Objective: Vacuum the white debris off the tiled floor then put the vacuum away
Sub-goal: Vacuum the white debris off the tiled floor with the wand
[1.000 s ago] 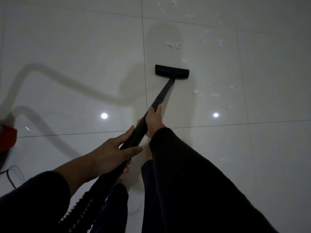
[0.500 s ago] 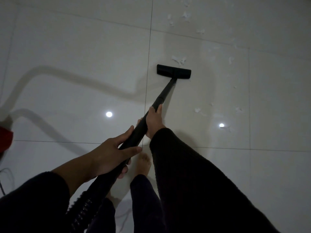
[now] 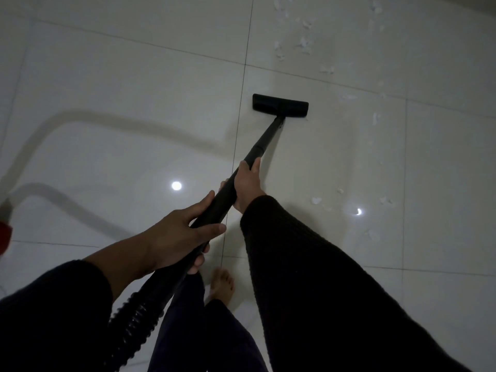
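Vacuum wand [image 3: 264, 142] runs from seven o'clock to one o'clock, left hand [image 3: 174, 238] wrapped around it low, right hand [image 3: 248, 185] gripping higher and nearer the floor head [image 3: 280, 106]. White debris [image 3: 304, 45] lies beyond, toward one o'clock.

Red object [image 3: 4, 237] cut off by left edge; identity not determinable. Ribbed hose [image 3: 131, 328] lost in darkness toward bottom edge; far end not seen. Wand [image 3: 214, 208] partly covered by left hand [image 3: 171, 240] and right hand [image 3: 248, 185]. Underside of floor head [image 3: 280, 105] hidden. One bare foot [image 3: 222, 287] partly covered by trouser leg. White debris [image 3: 304, 45] cut by top edge; pieces too small for shape.
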A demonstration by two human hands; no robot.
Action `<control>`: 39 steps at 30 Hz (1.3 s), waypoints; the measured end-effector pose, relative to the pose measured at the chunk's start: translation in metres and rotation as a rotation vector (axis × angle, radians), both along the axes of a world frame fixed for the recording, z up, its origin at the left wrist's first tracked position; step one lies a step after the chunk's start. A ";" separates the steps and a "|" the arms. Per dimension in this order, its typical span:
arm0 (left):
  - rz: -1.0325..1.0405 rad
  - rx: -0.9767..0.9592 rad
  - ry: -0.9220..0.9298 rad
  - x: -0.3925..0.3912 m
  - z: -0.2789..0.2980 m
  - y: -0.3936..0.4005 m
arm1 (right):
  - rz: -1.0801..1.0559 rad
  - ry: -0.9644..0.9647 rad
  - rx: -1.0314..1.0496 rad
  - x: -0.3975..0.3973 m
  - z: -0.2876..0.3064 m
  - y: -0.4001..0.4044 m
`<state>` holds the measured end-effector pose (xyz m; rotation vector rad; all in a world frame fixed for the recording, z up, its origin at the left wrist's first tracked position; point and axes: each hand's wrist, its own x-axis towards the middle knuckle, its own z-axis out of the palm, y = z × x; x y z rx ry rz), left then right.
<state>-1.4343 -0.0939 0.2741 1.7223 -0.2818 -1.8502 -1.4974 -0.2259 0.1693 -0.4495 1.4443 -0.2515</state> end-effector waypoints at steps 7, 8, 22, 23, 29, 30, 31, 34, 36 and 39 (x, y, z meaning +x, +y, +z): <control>0.012 -0.013 0.001 0.038 -0.015 -0.050 | 0.009 -0.013 -0.031 0.041 -0.013 -0.052; 0.013 -0.013 0.003 0.044 -0.017 -0.057 | 0.012 -0.020 -0.033 0.047 -0.014 -0.059; -0.042 0.001 0.022 0.130 -0.026 -0.142 | -0.002 0.036 -0.090 0.122 -0.018 -0.142; -0.041 0.000 0.024 0.131 -0.026 -0.148 | 0.001 0.038 -0.092 0.124 -0.018 -0.149; -0.025 -0.009 0.029 0.150 -0.027 -0.196 | 0.044 0.055 -0.104 0.141 -0.021 -0.196; -0.021 -0.009 0.030 0.153 -0.027 -0.205 | 0.029 0.046 -0.093 0.145 -0.020 -0.205; -0.017 -0.008 0.031 0.156 -0.027 -0.214 | 0.016 0.039 -0.087 0.148 -0.020 -0.215; -0.010 0.001 0.028 0.165 -0.028 -0.241 | 0.022 0.040 -0.096 0.158 -0.018 -0.242; 0.004 0.009 0.032 0.170 -0.026 -0.257 | 0.051 0.052 -0.107 0.165 -0.017 -0.258; 0.020 0.016 0.030 0.179 -0.023 -0.280 | 0.052 0.036 -0.091 0.178 -0.013 -0.282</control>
